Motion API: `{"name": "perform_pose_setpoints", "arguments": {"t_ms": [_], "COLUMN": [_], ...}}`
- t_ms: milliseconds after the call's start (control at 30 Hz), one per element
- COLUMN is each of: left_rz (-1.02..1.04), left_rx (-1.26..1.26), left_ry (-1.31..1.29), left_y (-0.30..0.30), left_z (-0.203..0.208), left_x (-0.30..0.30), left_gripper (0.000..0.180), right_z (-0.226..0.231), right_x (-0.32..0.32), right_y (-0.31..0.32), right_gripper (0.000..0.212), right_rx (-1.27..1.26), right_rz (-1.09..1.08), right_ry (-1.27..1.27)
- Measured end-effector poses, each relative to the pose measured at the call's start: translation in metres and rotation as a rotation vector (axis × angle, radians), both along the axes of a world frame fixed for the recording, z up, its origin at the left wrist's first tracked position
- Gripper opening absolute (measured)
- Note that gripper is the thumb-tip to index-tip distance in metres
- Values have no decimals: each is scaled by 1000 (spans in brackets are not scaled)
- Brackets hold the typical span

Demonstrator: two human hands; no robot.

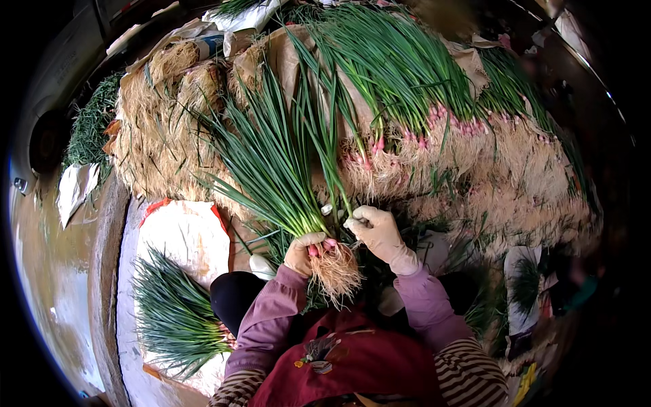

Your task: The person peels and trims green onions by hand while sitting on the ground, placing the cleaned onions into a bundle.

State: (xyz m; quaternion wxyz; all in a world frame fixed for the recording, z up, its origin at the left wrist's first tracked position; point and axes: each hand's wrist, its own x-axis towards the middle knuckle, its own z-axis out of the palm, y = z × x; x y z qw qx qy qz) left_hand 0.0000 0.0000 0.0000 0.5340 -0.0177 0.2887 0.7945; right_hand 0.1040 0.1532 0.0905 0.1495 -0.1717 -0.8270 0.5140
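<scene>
My left hand (300, 254), in a pale glove, is closed around the base of a bunch of spring onions (281, 169). Their long green leaves fan out away from me to the upper left. Pink bulbs show just past my fingers, and a tuft of straw-coloured roots (337, 273) hangs toward my lap. To the right of the bunch my gloved right hand (381, 236) pinches the lower end of a separate spring onion stalk (339, 182). My fingers cover that stalk's bulb end.
Beyond my hands lies a heap of spring onions (400, 68) with pink bulbs and matted roots. More dry roots (169, 122) pile up at the far left. A tied-looking bundle (180, 315) rests on a white sack (186, 230) at my left. Loose green leaves (98, 115) lie farther off.
</scene>
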Motion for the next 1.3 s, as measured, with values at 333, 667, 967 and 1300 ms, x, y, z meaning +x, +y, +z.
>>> {"name": "perform_pose_setpoints", "arguments": {"t_ms": [333, 667, 967, 1300], "left_rz": [67, 74, 58, -18], "left_rx": [-107, -18, -59, -118], "left_ry": [130, 82, 54, 98], "left_y": [-2, -6, 0, -2], "left_z": [28, 23, 24, 22], "left_x": [9, -1, -2, 2], "left_gripper": [26, 22, 32, 7], "right_z": [-49, 50, -1, -30], "right_x": [316, 64, -130, -41], "right_y": [107, 58, 86, -11], "right_gripper": [23, 28, 19, 17], "right_rx": [581, 257, 803, 33], "right_rz": [-1082, -387, -379, -50], "right_ry": [-517, -11, -469, -45]}}
